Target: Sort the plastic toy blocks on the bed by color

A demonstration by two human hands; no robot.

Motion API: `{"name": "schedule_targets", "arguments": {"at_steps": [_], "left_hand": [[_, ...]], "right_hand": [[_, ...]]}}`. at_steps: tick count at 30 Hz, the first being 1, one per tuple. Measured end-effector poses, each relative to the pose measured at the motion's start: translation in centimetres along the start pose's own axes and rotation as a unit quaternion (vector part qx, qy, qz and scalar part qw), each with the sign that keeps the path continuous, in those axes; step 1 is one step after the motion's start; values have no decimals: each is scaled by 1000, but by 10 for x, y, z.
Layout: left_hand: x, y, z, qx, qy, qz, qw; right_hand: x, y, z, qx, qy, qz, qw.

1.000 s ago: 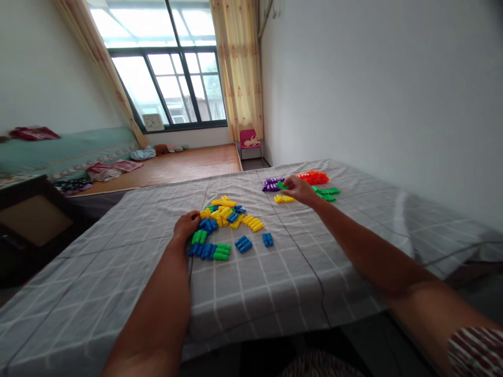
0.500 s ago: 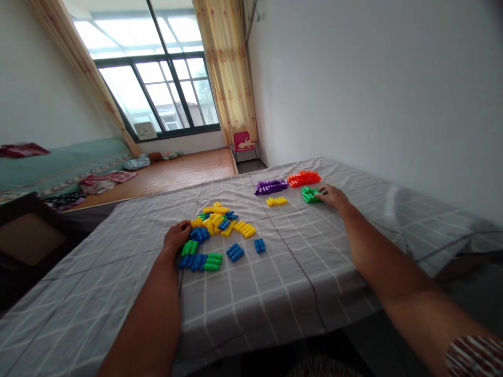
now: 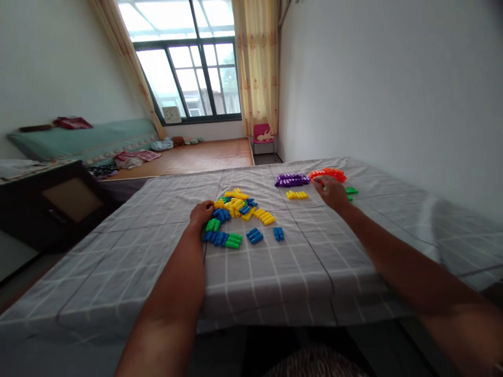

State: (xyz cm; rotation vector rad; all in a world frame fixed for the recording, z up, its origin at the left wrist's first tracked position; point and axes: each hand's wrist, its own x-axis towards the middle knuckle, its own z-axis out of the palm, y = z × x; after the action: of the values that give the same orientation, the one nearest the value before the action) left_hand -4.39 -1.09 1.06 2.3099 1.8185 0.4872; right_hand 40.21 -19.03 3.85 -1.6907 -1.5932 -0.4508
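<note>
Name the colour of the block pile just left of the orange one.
Purple block pile; best seen in the head view.

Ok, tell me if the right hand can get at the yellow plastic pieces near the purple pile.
Probably yes: the yellow plastic pieces lie left of the right hand, with only checked cloth visible between; the purple pile sits behind.

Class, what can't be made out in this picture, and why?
In the head view:
Right hand: whether it pinches a piece; too small and blurred.
Green pieces: full count; partly hidden behind the right hand.
Left hand: whether it grips anything; the hand hides its fingertips.
Clock: exact time; too small.
</note>
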Motion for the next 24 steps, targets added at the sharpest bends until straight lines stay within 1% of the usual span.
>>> {"name": "schedule_targets", "arguments": {"at_steps": [1, 3, 5, 7, 9, 10, 12, 13, 15, 17, 18, 19, 21, 22, 23, 24], "left_hand": [[0, 0, 1, -4, 1, -2, 1000], [0, 0, 2, -10, 5, 0, 1000], [0, -1, 3, -14, 8, 6, 1000], [0, -2, 3, -15, 5, 16, 1000], [0, -2, 2, -14, 0, 21, 1000], [0, -2, 1, -12, -2, 23, 1000], [0, -2, 0, -10, -1, 20, 1000], [0, -1, -1, -10, 0, 18, 1000], [1, -2, -1, -7, 0, 16, 1000], [2, -3, -1, -3, 1, 18, 1000], [3, -3, -1, -1, 2, 19, 1000], [4, -4, 0, 0, 2, 20, 1000], [6, -6, 1, 3, 0, 20, 1000], [8, -7, 2, 6, 1, 20, 1000], [9, -8, 2, 9, 3, 20, 1000], [9, -9, 3, 12, 5, 20, 1000]], "right_hand": [[1, -27, 6, 35, -40, -44, 998], [-3, -85, 19, 102, -129, -130, 978], [-13, -143, 33, 140, -210, -223, 942], [-25, -192, 45, 131, -266, -290, 910], [-34, -229, 56, 87, -303, -302, 900], [-37, -241, 61, 74, -313, -301, 898], [-38, -256, 68, 69, -327, -284, 898], [-36, -258, 70, 77, -336, -273, 898], [-28, -253, 68, 104, -361, -245, 894], [-17, -238, 61, 133, -393, -224, 882], [-11, -227, 56, 149, -400, -210, 879], [-6, -212, 49, 164, -402, -189, 881], [5, -174, 36, 201, -391, -109, 892], [9, -150, 28, 227, -379, -52, 895], [13, -123, 21, 261, -366, 14, 893], [15, -94, 13, 301, -336, 76, 889]]}}
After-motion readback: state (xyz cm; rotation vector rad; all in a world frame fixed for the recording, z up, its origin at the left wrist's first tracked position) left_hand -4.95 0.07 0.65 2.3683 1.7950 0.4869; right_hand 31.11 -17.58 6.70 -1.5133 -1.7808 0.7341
